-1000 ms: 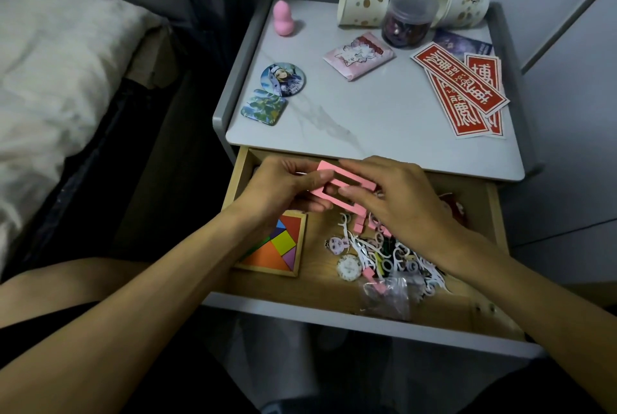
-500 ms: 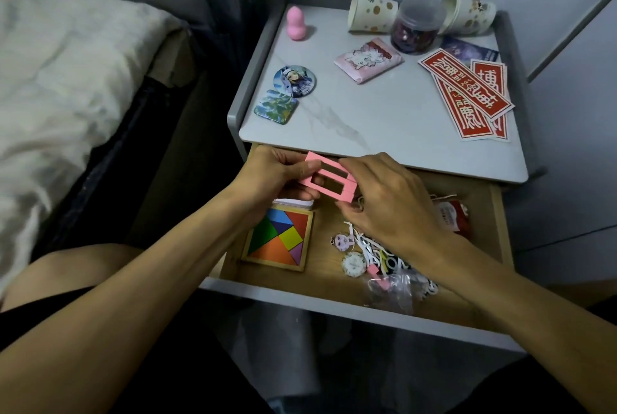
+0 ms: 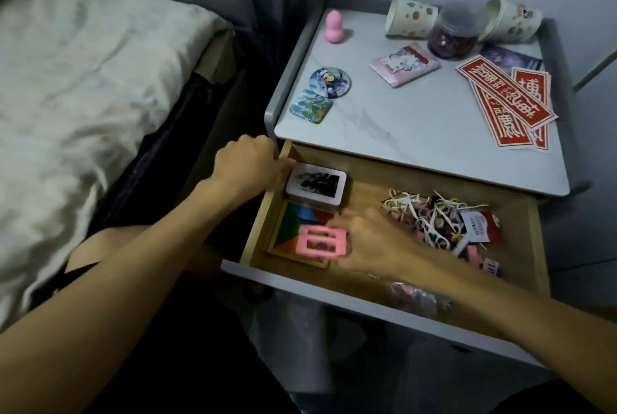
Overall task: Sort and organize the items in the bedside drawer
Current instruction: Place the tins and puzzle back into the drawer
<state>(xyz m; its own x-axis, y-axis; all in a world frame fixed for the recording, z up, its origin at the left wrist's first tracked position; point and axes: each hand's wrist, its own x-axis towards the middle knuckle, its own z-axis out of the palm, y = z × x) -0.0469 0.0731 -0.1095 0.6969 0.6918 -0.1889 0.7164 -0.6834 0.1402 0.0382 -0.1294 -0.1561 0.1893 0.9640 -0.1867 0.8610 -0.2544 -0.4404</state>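
Of the two grips, the right grip (image 3: 367, 241) is over the front left part of the open drawer (image 3: 300, 284), and its fingers are closed on the right end of the pink frame (image 3: 319, 242). This frame is a flat rectangle with two openings; it is a little blurred, and it sits just above the colourful tangram puzzle (image 3: 293, 226), which lies flat in the front left corner of the drawer. The left grip (image 3: 248, 163) is at the back left corner of the drawer, with curled fingers that reach the left edge of the stack of cards (image 3: 315, 186); I cannot tell whether they clamp the stack or only touch it. The stack lies behind the puzzle. On the right side of the drawer lies a mixed heap of small items (image 3: 434, 218). On the counter (image 3: 417, 123) above are a pink sponge (image 3: 334, 27), a round badge (image 3: 330, 81), a square badge (image 3: 311, 106), a pink packet (image 3: 404, 63), two paper cups lying on their sides with a jar (image 3: 459, 33) between them, and red stickers (image 3: 507, 93). The bed (image 3: 83, 96) is at the left.
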